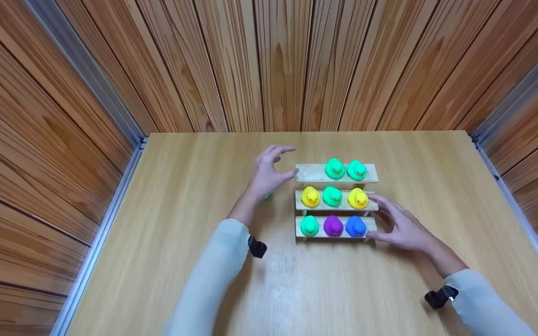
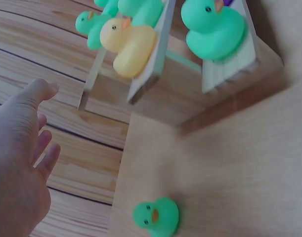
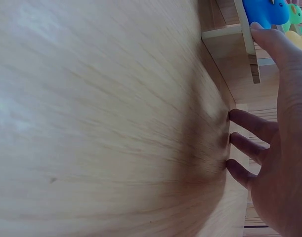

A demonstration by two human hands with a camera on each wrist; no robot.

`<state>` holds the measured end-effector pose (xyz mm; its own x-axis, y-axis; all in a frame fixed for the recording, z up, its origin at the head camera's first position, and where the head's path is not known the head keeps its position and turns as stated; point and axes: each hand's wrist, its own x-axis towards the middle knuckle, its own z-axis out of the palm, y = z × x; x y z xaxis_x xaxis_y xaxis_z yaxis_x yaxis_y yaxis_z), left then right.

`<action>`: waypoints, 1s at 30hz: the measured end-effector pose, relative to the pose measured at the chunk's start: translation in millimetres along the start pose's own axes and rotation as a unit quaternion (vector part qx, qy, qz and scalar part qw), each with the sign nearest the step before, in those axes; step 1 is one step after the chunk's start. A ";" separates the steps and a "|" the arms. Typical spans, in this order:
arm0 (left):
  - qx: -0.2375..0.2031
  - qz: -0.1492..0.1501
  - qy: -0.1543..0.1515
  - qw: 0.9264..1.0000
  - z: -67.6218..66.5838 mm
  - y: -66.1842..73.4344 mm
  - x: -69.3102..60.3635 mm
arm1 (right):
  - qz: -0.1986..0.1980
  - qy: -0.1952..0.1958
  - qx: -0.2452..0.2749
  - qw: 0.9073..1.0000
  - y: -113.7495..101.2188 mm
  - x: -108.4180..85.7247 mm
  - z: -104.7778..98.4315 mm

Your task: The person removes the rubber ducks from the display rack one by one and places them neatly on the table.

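Note:
A three-tier wooden stand (image 1: pixel 311 173) holds several rubber ducks. Two green ducks (image 1: pixel 334 168) sit on the top tier. The middle one carries a green duck (image 1: pixel 332 196) between two yellow ducks (image 1: pixel 310 197); on the bottom are a green duck (image 1: pixel 309 226), a purple duck (image 1: pixel 333 226) and a blue duck (image 1: pixel 356 227). Beside the top tier's left end, my left hand (image 1: pixel 269 173) is spread and holds nothing. My right hand (image 1: pixel 402 226) is at the stand's right side, thumb by the bottom tier near the blue duck, fingers by the middle tier; contact is unclear.
Another green duck (image 2: pixel 160 217) stands on the tabletop left of the stand, mostly hidden by my left hand in the head view. Wood-plank walls (image 1: pixel 278 65) with metal corner strips (image 1: pixel 96 74) enclose the back and sides of the table (image 1: pixel 180 186).

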<state>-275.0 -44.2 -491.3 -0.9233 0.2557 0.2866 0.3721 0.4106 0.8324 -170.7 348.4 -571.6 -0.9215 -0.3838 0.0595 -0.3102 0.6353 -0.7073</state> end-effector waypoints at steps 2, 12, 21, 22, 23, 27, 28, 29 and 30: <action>0.000 0.004 -0.007 1.000 3.2 4.2 2.6 | 0.003 -0.002 0.004 1.000 0.1 0.1 0.0; -0.002 -0.001 -0.061 0.998 17.4 29.2 12.2 | 0.004 -0.003 -0.007 1.000 0.0 1.0 -0.2; -0.017 -0.005 -0.090 0.996 37.8 43.0 17.9 | 0.010 -0.009 0.009 1.000 -1.7 -0.1 -0.9; -0.017 -0.006 -0.092 0.996 40.1 44.7 18.3 | 0.011 -0.009 0.008 1.000 -1.7 -0.2 -1.1; -0.019 -0.006 -0.092 0.996 42.3 46.2 18.7 | 0.012 -0.009 0.008 1.000 -1.8 -0.3 -1.1; -0.023 -0.016 -0.097 0.995 51.0 51.1 19.7 | 0.016 -0.009 0.002 1.000 -1.2 -0.4 -0.7; -0.024 -0.019 -0.098 0.995 53.1 51.7 19.8 | 0.017 -0.010 0.002 1.000 -1.2 -0.4 -0.5; -0.027 -0.022 -0.099 0.994 55.2 52.1 20.1 | 0.018 -0.011 0.003 1.000 -1.1 -0.4 -0.4; -0.028 -0.025 -0.100 0.994 57.3 52.4 20.6 | 0.019 -0.011 0.004 1.000 -1.1 -0.6 -0.4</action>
<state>-269.1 32.7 -469.0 -0.9008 0.4075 0.1499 0.3160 0.3785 0.8700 -169.9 348.2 -570.6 -0.9270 -0.3747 0.0169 -0.2736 0.6446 -0.7139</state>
